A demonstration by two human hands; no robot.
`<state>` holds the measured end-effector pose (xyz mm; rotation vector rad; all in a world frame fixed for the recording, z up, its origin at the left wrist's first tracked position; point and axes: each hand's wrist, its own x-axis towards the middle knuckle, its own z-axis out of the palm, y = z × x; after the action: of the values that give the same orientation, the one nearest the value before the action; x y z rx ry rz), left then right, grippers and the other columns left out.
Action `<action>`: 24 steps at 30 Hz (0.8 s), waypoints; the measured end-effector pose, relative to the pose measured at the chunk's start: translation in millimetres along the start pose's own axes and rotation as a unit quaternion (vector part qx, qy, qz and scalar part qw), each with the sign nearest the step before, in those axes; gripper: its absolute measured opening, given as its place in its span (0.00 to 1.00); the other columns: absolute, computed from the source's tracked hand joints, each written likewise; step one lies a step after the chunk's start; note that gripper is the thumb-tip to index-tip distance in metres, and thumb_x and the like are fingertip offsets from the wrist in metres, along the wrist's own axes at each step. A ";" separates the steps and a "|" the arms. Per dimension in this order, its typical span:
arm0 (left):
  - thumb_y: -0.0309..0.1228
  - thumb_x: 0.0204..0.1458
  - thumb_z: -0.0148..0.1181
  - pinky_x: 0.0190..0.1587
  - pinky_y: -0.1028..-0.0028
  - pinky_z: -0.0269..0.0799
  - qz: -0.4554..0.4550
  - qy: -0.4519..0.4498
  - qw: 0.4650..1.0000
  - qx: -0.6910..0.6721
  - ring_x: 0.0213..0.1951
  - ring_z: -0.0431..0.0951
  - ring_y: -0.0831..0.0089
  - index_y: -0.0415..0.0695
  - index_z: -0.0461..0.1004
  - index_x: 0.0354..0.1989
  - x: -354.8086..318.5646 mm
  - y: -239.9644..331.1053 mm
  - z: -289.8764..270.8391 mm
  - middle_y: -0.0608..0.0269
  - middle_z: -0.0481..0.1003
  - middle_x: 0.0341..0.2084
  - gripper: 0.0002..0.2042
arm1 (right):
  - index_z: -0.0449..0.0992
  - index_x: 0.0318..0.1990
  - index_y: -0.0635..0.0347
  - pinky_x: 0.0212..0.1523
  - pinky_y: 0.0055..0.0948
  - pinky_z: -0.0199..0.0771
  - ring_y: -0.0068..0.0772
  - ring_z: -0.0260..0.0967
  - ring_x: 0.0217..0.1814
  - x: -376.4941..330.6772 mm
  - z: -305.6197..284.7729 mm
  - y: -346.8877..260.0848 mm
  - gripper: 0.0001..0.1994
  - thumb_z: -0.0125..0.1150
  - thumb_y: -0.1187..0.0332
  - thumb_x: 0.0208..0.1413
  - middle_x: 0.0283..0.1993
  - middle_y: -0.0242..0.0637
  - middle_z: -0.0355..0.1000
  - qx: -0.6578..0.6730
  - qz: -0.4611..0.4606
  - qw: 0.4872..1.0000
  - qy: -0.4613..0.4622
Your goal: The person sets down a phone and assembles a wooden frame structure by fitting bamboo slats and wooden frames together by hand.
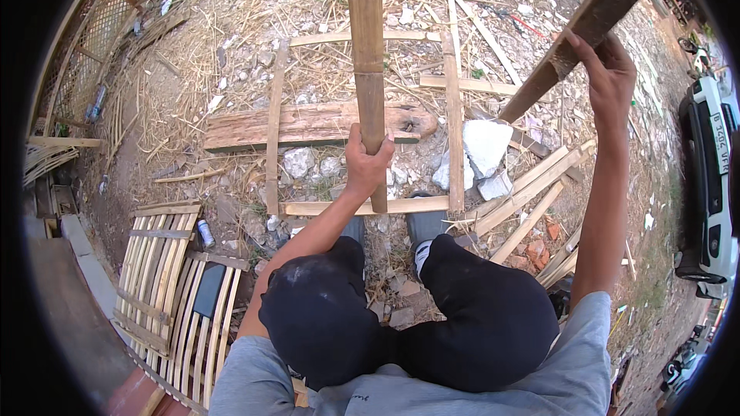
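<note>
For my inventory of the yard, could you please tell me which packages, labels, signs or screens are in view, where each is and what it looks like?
Number plate: on the white vehicle at the right edge; small white rectangle with dark characters.
Can: on the ground at lower left, beside the bamboo slat panel; small pale cylinder, label too small to tell.
No signs or screens show.
</note>
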<state>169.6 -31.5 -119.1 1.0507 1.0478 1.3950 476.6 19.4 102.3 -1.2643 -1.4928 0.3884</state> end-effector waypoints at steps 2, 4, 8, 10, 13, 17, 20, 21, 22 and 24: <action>0.25 0.54 0.59 0.16 0.81 0.62 0.006 -0.013 1.000 -0.007 0.17 0.67 0.85 0.43 0.60 0.37 1.6 5.5 19.7 0.69 0.67 0.18 0.12 | 0.79 0.46 0.58 0.39 0.27 0.73 0.21 0.74 0.37 35.1 19.5 14.6 0.15 0.69 0.64 0.51 0.34 0.34 0.78 0.001 -0.051 0.996 -0.073; 0.24 0.55 0.59 0.17 0.81 0.63 -0.003 -0.011 1.000 -0.005 0.17 0.67 0.84 0.43 0.59 0.38 0.1 4.3 10.9 0.68 0.68 0.19 0.12 | 0.79 0.45 0.57 0.40 0.31 0.75 0.25 0.76 0.38 58.8 69.7 15.2 0.16 0.69 0.61 0.50 0.36 0.35 0.79 -0.032 -0.069 0.989 -0.127; 0.23 0.55 0.58 0.17 0.80 0.64 -0.006 0.007 0.999 -0.050 0.18 0.68 0.82 0.42 0.59 0.42 1.6 2.7 6.1 0.67 0.67 0.19 0.13 | 0.79 0.46 0.49 0.41 0.32 0.75 0.32 0.77 0.38 102.0 155.0 39.4 0.16 0.69 0.59 0.49 0.38 0.38 0.79 -0.053 -0.123 0.979 -0.156; 0.23 0.55 0.59 0.17 0.80 0.64 -0.021 0.030 0.999 -0.041 0.17 0.68 0.82 0.42 0.59 0.42 2.8 7.7 6.1 0.67 0.68 0.20 0.14 | 0.80 0.45 0.44 0.40 0.33 0.74 0.37 0.76 0.36 106.5 183.3 59.7 0.14 0.66 0.61 0.49 0.33 0.35 0.79 -0.109 -0.122 0.967 -0.197; 0.23 0.55 0.59 0.17 0.80 0.64 -0.005 0.027 0.998 -0.052 0.16 0.68 0.81 0.42 0.59 0.41 0.8 10.1 9.8 0.67 0.67 0.19 0.13 | 0.80 0.40 0.46 0.37 0.37 0.73 0.39 0.75 0.34 95.8 212.6 72.0 0.10 0.65 0.62 0.49 0.30 0.34 0.77 -0.124 -0.205 0.960 -0.146; 0.23 0.55 0.59 0.16 0.79 0.64 0.010 0.004 0.999 -0.035 0.16 0.68 0.81 0.42 0.59 0.40 1.7 5.3 3.4 0.67 0.67 0.18 0.13 | 0.77 0.35 0.50 0.34 0.40 0.72 0.44 0.73 0.34 65.7 245.4 80.9 0.05 0.62 0.65 0.50 0.29 0.37 0.74 -0.106 -0.189 0.968 -0.130; 0.23 0.55 0.59 0.16 0.78 0.64 -0.001 -0.002 1.000 -0.021 0.16 0.68 0.81 0.42 0.59 0.40 1.5 2.2 9.9 0.67 0.68 0.18 0.13 | 0.77 0.35 0.51 0.35 0.41 0.73 0.46 0.73 0.34 45.8 251.0 93.5 0.06 0.62 0.65 0.50 0.29 0.38 0.74 -0.091 -0.168 0.974 -0.124; 0.23 0.54 0.59 0.17 0.79 0.64 -0.004 -0.005 1.000 -0.017 0.16 0.69 0.81 0.42 0.59 0.40 1.2 2.5 10.9 0.67 0.68 0.19 0.13 | 0.77 0.36 0.51 0.35 0.41 0.73 0.46 0.73 0.34 42.4 250.5 93.9 0.06 0.62 0.65 0.51 0.30 0.39 0.74 -0.117 -0.163 0.972 -0.120; 0.23 0.54 0.59 0.17 0.79 0.63 -0.008 -0.009 1.000 -0.014 0.16 0.69 0.82 0.42 0.59 0.40 0.8 3.0 12.4 0.67 0.68 0.19 0.13 | 0.78 0.36 0.51 0.35 0.41 0.73 0.46 0.73 0.35 41.8 249.5 94.4 0.06 0.62 0.65 0.51 0.30 0.39 0.74 -0.144 -0.158 0.970 -0.117; 0.22 0.53 0.59 0.17 0.79 0.63 -0.012 -0.004 1.000 -0.007 0.17 0.69 0.82 0.42 0.60 0.39 -1.1 4.2 15.5 0.67 0.69 0.18 0.12 | 0.78 0.38 0.52 0.35 0.38 0.74 0.44 0.74 0.35 51.5 243.7 92.8 0.07 0.63 0.68 0.50 0.32 0.38 0.75 -0.106 -0.145 0.977 -0.112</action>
<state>183.9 -32.1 -111.5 1.0294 1.0404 1.3750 321.6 188.9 -31.4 -1.1701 -1.9242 0.1853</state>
